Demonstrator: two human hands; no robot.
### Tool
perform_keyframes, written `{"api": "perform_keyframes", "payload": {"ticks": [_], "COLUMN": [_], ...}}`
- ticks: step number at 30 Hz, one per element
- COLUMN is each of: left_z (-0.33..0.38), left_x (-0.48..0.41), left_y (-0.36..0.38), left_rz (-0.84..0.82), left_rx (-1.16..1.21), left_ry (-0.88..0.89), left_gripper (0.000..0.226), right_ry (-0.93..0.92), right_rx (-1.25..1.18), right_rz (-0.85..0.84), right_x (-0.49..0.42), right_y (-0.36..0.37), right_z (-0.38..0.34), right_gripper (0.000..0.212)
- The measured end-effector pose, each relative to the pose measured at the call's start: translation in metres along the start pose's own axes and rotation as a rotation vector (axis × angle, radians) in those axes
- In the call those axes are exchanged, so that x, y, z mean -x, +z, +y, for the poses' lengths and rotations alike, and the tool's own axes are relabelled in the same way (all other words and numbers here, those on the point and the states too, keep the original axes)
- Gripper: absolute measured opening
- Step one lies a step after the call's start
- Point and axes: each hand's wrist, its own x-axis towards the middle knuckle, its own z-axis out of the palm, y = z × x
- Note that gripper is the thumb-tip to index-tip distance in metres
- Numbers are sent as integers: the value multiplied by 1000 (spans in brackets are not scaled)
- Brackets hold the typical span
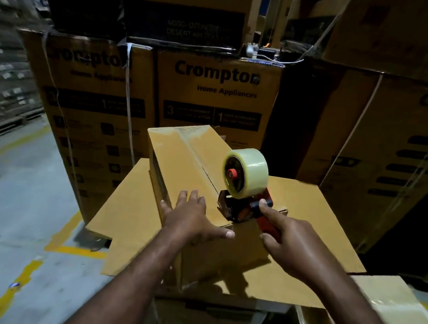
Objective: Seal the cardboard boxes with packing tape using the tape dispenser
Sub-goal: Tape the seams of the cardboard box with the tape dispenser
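Observation:
A long brown cardboard box [182, 153] lies in front of me on flat cardboard sheets [307, 210]. A strip of clear tape runs along the far part of its top seam. My left hand [194, 217] presses flat on the near end of the box top, fingers spread. My right hand [289, 239] grips the red handle of the tape dispenser [242, 209]. The dispenser's mouth sits on the seam at the box's near edge. Its roll of clear tape [246, 172] stands upright above the box.
Tall stacks of printed appliance cartons [214, 94] wall off the back and right. A taped box [389, 306] sits at the lower right. Grey floor with yellow lines [16, 195] lies to the left, with shelving far left.

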Motion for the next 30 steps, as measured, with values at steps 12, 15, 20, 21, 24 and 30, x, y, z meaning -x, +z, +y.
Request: {"api": "perform_keyframes", "payload": {"ticks": [12, 15, 20, 21, 24, 30], "left_z": [13, 10, 10, 12, 16, 11], "left_x": [-13, -17, -12, -8, -1, -4], "left_y": [-17, -11, -11, -12, -14, -5], "left_rz": [-107, -109, -118, -117, -106, -44], "left_rx": [-153, -124, -111, -106, -94, -67], "left_ry": [360, 380, 353, 352, 360, 427], "left_gripper": [139, 140, 121, 115, 106, 84], "right_ry": [4, 14, -5, 0, 19, 25], "right_rx": [-141, -173, -137, -136, -141, -159], "right_rz": [-6, -21, -32, -25, -12, 20], "right_x": [32, 34, 37, 39, 47, 61], "right_y": [4, 3, 1, 0, -4, -1], "right_z": [14, 16, 12, 12, 14, 13], "right_gripper": [71, 70, 70, 70, 69, 70]}}
